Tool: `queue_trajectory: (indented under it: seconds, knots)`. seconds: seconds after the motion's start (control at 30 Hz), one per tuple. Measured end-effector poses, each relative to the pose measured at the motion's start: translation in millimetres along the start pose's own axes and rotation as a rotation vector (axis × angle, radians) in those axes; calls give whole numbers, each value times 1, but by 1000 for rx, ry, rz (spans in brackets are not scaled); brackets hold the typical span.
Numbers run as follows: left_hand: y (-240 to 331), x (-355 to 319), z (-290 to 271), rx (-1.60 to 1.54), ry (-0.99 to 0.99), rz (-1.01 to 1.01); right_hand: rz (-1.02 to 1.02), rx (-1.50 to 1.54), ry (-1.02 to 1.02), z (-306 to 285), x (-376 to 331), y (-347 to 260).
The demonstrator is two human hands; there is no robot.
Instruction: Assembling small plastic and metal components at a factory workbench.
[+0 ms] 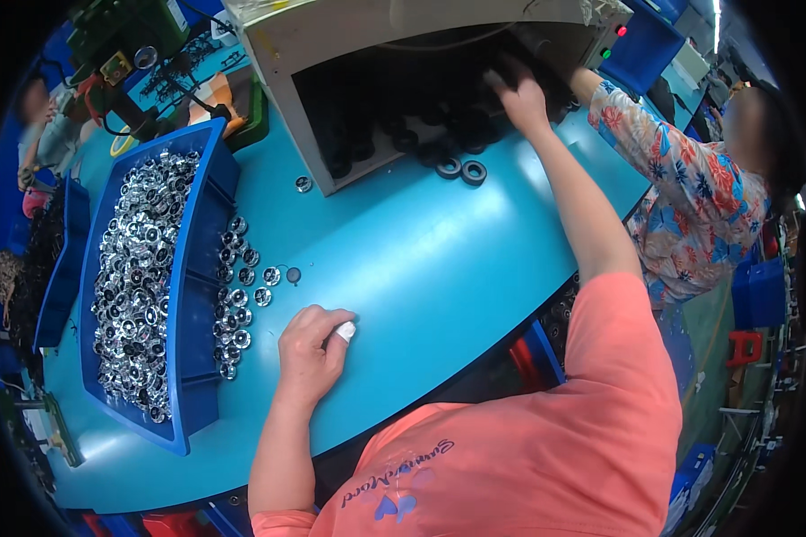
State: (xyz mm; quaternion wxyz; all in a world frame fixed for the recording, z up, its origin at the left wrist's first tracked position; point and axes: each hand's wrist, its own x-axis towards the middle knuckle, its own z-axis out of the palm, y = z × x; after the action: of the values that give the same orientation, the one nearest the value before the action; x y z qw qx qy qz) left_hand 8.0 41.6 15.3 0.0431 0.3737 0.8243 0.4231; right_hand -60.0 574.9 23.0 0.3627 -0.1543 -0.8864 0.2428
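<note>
My left hand point(310, 352) rests on the turquoise tabletop with its fingers curled and the thumb, wrapped in white, near the index fingertip. Whether anything small sits inside it is hidden. My right hand point(523, 100) reaches into the dark opening of a pale box-shaped machine point(288, 116), its thumb and fingers apart and nothing visible in them. Many black rings lie inside, near that hand. Two black rings point(461, 170) lie at the opening's front edge. Shiny silver round parts with dark centres point(240, 298) are scattered left of my left hand, beside a small dark disc point(293, 276).
A long blue bin point(181, 358) full of the same silver parts stands on the left of the table. One silver part point(304, 184) lies near the machine's corner. A co-worker in a flowered shirt point(690, 170) stands at the right, an arm reaching toward the machine. Another person is far left.
</note>
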Motion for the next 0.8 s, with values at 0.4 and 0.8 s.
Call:
queue_trajectory:
  seconds: [0.4,0.8]
  knots:
    - [-1,-3,2,74,11,83,-236,-496,-362,4,-100,-85]
    - [1,-5,0,86,19,48,-208,-397,-142,52,-27,-77]
